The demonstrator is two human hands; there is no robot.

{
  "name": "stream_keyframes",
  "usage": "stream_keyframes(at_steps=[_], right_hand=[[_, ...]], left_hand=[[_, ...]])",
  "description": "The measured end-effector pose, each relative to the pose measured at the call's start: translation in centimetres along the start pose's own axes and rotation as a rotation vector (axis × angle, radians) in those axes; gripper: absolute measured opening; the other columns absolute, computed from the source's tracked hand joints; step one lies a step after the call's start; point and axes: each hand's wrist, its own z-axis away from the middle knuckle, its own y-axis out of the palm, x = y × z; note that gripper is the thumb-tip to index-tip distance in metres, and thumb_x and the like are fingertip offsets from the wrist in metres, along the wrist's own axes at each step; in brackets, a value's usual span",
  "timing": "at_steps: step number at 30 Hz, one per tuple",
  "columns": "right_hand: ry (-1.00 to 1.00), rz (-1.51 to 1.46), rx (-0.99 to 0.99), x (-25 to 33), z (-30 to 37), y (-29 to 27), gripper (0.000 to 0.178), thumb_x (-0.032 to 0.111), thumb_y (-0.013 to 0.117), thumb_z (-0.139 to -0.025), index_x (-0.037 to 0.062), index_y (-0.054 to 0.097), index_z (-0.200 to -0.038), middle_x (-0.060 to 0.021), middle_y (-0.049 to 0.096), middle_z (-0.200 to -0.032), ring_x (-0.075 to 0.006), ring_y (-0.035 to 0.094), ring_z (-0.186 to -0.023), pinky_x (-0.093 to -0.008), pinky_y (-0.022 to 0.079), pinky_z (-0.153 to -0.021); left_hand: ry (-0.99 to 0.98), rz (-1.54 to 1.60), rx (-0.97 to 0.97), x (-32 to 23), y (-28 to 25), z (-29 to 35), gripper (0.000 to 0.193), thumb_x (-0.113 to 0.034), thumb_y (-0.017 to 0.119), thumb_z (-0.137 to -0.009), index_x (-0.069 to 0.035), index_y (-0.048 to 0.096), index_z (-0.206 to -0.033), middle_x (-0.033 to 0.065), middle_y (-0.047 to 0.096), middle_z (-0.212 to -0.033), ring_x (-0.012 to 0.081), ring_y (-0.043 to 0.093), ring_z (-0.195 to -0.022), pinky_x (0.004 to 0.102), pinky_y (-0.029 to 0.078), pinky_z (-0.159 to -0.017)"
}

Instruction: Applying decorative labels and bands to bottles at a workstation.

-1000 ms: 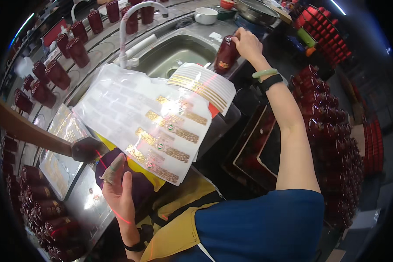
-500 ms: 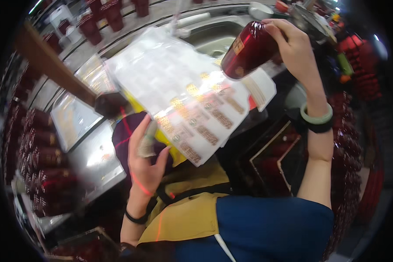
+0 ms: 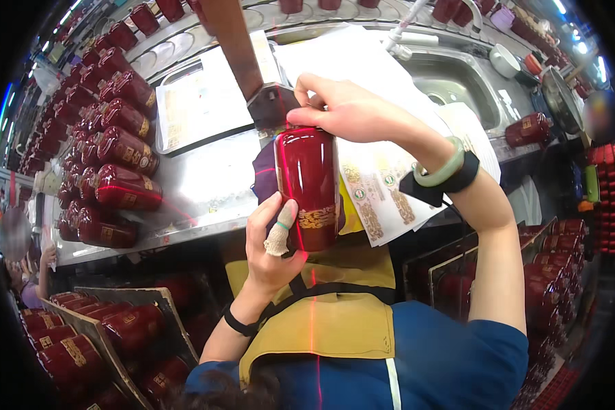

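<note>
A glossy dark red bottle (image 3: 309, 184) with a gold patterned band lies lengthwise in front of me, its base toward my body. My right hand (image 3: 342, 109) is closed around its far end, hiding the neck. Against the bottle's near left side my left hand (image 3: 273, 239) presses its fingers and thumb; one finger wears a pale cloth cover (image 3: 278, 239). A thin red light line runs along the bottle. Beneath it show a dark purple cloth (image 3: 265, 171) and a strip of yellow (image 3: 349, 215). White sheets with gold patterns (image 3: 383, 198) lie to the right, partly under my right forearm.
A brown post with a dark bracket (image 3: 270, 102) stands just beyond the bottle. Many red bottles (image 3: 126, 188) crowd the metal counter (image 3: 184, 232) at left. A sink (image 3: 458, 89) is at the far right. Crates of bottles (image 3: 102, 335) flank me below.
My right hand has brought the bottle from the upper right down to the middle, in front of the post. My left hand has come against its side. The view has shifted left.
</note>
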Motion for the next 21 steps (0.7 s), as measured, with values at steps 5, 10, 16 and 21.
stream_keyframes(at_steps=[5, 10, 16, 21], right_hand=[[-0.002, -0.028, 0.072, -0.9, -3.8, 1.8, 0.037, 0.040, 0.058, -0.104, 0.0034, 0.054, -0.112, -0.0163, 0.068, -0.091, -0.0267, 0.064, -0.085, -0.0382, 0.050, -0.077], [0.036, -0.073, -0.034, -2.7, -5.9, 2.6, 0.035, 0.040, 0.056, -0.106, 0.0043, 0.053, -0.108, -0.0110, 0.065, -0.088, -0.0201, 0.060, -0.077, -0.0355, 0.049, -0.071], [-0.136, 0.049, -0.326, 2.5, -4.3, 1.3, 0.037, 0.037, 0.064, -0.101, 0.0010, 0.056, -0.101, -0.0119, 0.064, -0.075, -0.0235, 0.060, -0.068, -0.0377, 0.048, -0.065], [-0.573, -0.300, -0.405, 9.4, 6.5, -0.1, 0.028, 0.023, 0.073, -0.096, 0.0039, 0.055, -0.085, 0.0019, 0.048, -0.067, -0.0063, 0.045, -0.062, -0.0247, 0.034, -0.055]], left_hand=[[-0.147, 0.003, -0.058, 0.6, 0.1, 0.2, 0.080, 0.003, 0.081, -0.060, 0.005, 0.060, -0.137, 0.0219, 0.057, -0.140, 0.0379, 0.062, -0.121, 0.0412, 0.052, -0.100], [-0.241, 0.011, -0.055, 2.0, 0.9, -1.3, 0.080, 0.002, 0.082, -0.064, 0.005, 0.057, -0.140, 0.0231, 0.057, -0.141, 0.0394, 0.063, -0.121, 0.0416, 0.052, -0.101], [-0.338, 0.064, -0.063, 2.8, 1.2, -1.9, 0.081, 0.000, 0.084, -0.072, 0.004, 0.050, -0.145, 0.0205, 0.062, -0.134, 0.0311, 0.064, -0.122, 0.0376, 0.051, -0.102], [-0.370, 0.118, -0.022, 2.8, 0.8, -2.0, 0.085, -0.002, 0.086, -0.071, 0.002, 0.049, -0.147, 0.0206, 0.057, -0.142, 0.0346, 0.061, -0.126, 0.0387, 0.052, -0.102]])
